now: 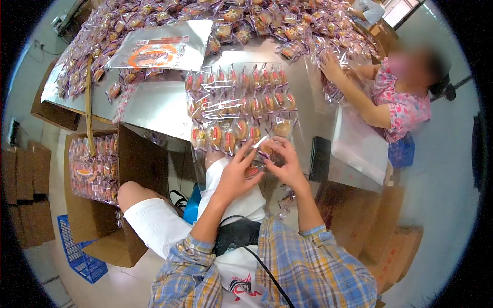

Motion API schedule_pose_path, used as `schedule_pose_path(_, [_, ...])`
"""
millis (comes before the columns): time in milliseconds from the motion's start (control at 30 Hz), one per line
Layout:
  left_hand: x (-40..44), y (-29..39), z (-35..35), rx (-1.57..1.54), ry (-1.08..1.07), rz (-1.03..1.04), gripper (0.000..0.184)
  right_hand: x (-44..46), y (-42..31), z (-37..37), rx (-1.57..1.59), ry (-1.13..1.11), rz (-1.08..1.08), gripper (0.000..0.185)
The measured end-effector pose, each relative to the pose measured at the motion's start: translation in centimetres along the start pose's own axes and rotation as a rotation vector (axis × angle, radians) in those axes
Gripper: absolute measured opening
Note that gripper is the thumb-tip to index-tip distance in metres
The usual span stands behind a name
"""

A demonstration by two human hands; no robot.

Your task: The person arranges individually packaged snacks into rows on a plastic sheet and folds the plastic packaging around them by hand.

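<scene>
In front of me a clear plastic bag point(303, 131) holds several rows of small wrapped cakes point(257, 105), tilted from the table edge toward my lap. My left hand point(236, 177) lies at the bag's lower rows, fingers stretched and thumb apart, around a wrapped cake point(251, 171). Facing it, my right hand point(286, 167) curls thumb and forefinger about another wrapped cake point(267, 149). A narrow white strip point(261, 141) shows between the fingertips of both hands; which hand touches it is unclear.
Loose wrapped cakes heap across the table's far side, with a printed bag point(159, 49) before them. A filled carton point(128, 169) stands at left near a blue crate point(77, 251). A black phone-like object point(320, 159) and stacked clear bags point(362, 146) lie right, beside a co-worker point(400, 100).
</scene>
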State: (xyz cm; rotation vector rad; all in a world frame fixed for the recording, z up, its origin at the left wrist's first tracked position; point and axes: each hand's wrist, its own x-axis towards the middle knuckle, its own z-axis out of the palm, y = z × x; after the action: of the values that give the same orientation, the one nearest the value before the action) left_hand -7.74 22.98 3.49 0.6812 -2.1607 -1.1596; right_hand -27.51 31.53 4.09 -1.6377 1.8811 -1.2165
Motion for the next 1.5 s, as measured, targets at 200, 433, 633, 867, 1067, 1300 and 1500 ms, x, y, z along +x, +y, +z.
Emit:
schedule_pose_path(200, [-0.5, -0.2, -0.5, -0.016, 0.07, 0.015, 0.061, -0.6, 3.0, 1.8, 0.353, 0.193, 0.102, 0.049])
schedule_pose_path(433, [-1.0, 0.7, -1.2, -0.227, 0.025, -0.038, 0.058, 0.2, 2.9, 2.5, 0.08, 0.188, 0.189, 0.054])
schedule_pose_path(633, [1.2, 2.3, -1.3, 0.088, -0.207, 0.19, 0.062, 1.9, 2.7, 0.6, -0.265, 0.146, -0.128, 0.07])
schedule_pose_path(867, [1.8, 1.1, 1.1, 0.355, -0.194, 0.059, 0.074, 1.7, 4.0, 2.0, -0.282, 0.244, -0.128, 0.083])
schedule_pose_path(1067, [1.4, 1.7, 0.6, 0.375, -0.274, 0.149, 0.079, 2.0, 1.5, 1.7, -0.293, 0.25, 0.165, 0.079])
schedule_pose_path(1300, [2.7, 2.2, 0.5, 0.431, -0.229, 0.116, 0.065, 1.5, 0.4, 1.6, -0.602, 0.292, -0.043, 0.058])
schedule_pose_path(1500, [2.4, 1.9, 0.9, 0.406, -0.182, 0.064, 0.062, -0.9, 2.3, 2.0, -0.366, 0.392, -0.129, 0.057])
